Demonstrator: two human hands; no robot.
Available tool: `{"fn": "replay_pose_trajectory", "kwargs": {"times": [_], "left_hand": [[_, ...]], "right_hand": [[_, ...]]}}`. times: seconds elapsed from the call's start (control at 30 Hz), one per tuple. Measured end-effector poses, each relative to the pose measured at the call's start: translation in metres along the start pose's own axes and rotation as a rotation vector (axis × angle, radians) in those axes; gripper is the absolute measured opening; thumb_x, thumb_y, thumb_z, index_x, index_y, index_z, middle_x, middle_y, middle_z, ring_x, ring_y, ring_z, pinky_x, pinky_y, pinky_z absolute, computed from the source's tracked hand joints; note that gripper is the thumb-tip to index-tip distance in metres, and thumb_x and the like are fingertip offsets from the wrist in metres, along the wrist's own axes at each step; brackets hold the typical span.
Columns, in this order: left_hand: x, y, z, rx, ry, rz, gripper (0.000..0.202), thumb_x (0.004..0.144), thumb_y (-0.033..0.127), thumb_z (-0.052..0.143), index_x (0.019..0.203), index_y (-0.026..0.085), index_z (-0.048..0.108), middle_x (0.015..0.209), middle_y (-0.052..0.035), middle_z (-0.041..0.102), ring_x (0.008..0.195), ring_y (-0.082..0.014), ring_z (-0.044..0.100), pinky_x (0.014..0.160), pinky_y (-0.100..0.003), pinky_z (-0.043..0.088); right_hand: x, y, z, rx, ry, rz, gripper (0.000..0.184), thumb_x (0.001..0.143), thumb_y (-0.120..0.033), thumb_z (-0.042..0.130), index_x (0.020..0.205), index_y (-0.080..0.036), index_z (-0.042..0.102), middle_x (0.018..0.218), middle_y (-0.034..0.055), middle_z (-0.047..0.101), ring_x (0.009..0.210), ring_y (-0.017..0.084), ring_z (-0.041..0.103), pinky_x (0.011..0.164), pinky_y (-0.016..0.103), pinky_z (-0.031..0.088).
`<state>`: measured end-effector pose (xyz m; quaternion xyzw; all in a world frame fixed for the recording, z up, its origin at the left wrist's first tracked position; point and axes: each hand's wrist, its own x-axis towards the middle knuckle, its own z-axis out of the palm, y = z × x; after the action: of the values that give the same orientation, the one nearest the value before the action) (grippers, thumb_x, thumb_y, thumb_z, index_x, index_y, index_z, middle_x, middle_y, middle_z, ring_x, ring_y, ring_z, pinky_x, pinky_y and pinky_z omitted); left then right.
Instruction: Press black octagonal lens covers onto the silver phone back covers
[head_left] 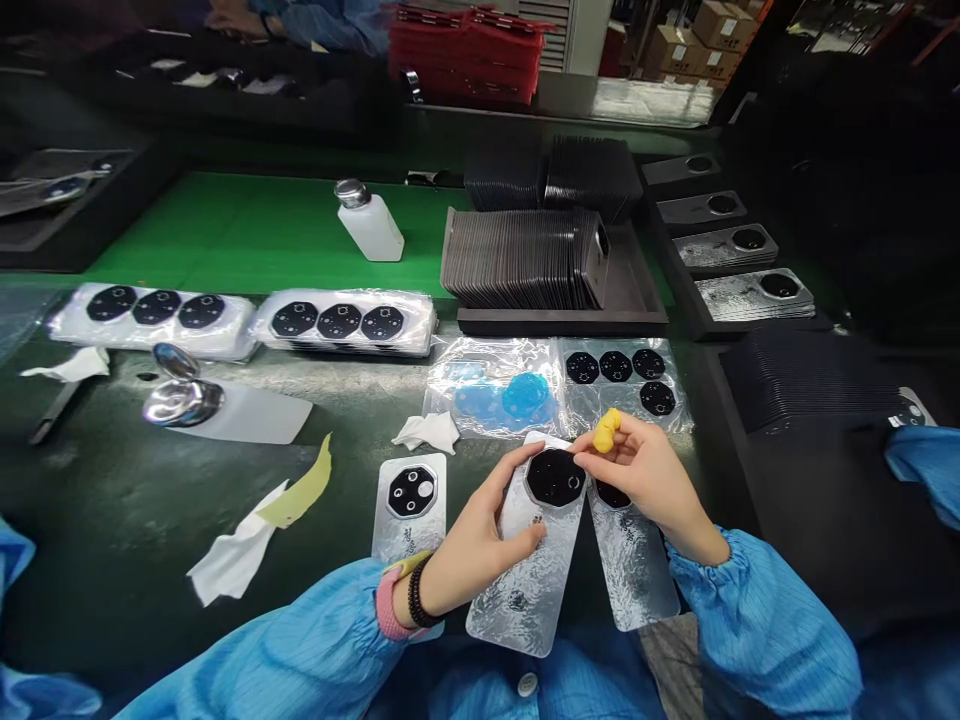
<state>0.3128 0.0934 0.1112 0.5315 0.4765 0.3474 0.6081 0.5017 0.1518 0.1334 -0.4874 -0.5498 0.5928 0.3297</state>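
Observation:
My left hand (476, 555) is wrapped round a silver, rippled phone back cover (525, 600), fingers along its left edge and thumb across its face. A black octagonal lens film (553, 478) sits on the cover's camera area. My right hand (660, 475) has its thumb and a finger pinched at the film's upper right edge; whatever lies between them is too small to make out. A yellow finger cot (606, 430) is on one of its fingers. Beneath that hand lies a second silver cover (636, 570), its top partly hidden. A third cover (386, 520) lies left, partly behind my left forearm.
Lens-film sheets (341, 322) lie in stacks behind, with a loose sheet (615, 385) nearer. A black tray (562, 320) holds upright covers. A white dispenser bottle (373, 225) stands on the green mat (255, 225); another bottle (240, 408) and wipes (236, 550) lie left.

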Motion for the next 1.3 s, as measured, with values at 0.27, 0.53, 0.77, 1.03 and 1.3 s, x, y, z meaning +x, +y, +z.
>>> {"fn": "replay_pose_trajectory", "kwargs": {"times": [0.27,0.53,0.77,1.03,1.3], "left_hand": [[-0.0003,0.0001,-0.0008,0.024,0.008,0.024,0.056,0.079,0.025,0.058,0.133,0.018,0.044,0.140,-0.0089,0.050,0.127,-0.0259,0.048,0.109,-0.038,0.036],[0.0005,-0.0010,0.0010,0.016,0.035,-0.009,0.050,0.081,0.026,0.057,0.129,0.021,0.048,0.135,-0.0056,0.055,0.123,-0.0230,0.051,0.107,-0.035,0.037],[0.0003,-0.0024,0.0010,0.017,0.051,-0.004,0.049,0.081,0.028,0.056,0.129,0.021,0.049,0.132,-0.0055,0.057,0.120,-0.0231,0.053,0.106,-0.036,0.038],[0.0000,-0.0017,0.0017,0.012,0.048,-0.013,0.050,0.081,0.027,0.056,0.130,0.021,0.048,0.133,-0.0060,0.056,0.120,-0.0230,0.053,0.106,-0.036,0.038],[0.0008,-0.0033,0.0032,0.003,0.048,-0.016,0.050,0.081,0.028,0.056,0.130,0.020,0.047,0.134,-0.0063,0.055,0.120,-0.0228,0.053,0.106,-0.036,0.037]], "right_hand": [[-0.0024,0.0008,0.0053,-0.040,0.061,-0.041,0.020,0.069,-0.028,0.068,0.063,-0.022,0.050,0.075,0.0032,0.071,0.076,0.021,0.071,0.072,0.035,0.058],[-0.0028,0.0021,0.0076,-0.084,0.041,-0.071,0.013,0.070,-0.026,0.066,0.066,-0.021,0.054,0.075,0.0030,0.072,0.075,0.020,0.071,0.071,0.033,0.059],[-0.0029,0.0031,0.0076,-0.086,0.037,-0.073,0.015,0.070,-0.026,0.066,0.064,-0.022,0.053,0.074,0.0023,0.071,0.074,0.020,0.070,0.070,0.034,0.059],[-0.0030,0.0025,0.0084,-0.082,0.030,-0.070,0.017,0.070,-0.026,0.066,0.063,-0.022,0.051,0.074,0.0023,0.072,0.074,0.020,0.070,0.070,0.034,0.059],[-0.0032,0.0024,0.0103,-0.075,0.045,-0.062,0.014,0.070,-0.025,0.066,0.064,-0.022,0.053,0.075,0.0020,0.072,0.074,0.020,0.071,0.072,0.035,0.059]]}}
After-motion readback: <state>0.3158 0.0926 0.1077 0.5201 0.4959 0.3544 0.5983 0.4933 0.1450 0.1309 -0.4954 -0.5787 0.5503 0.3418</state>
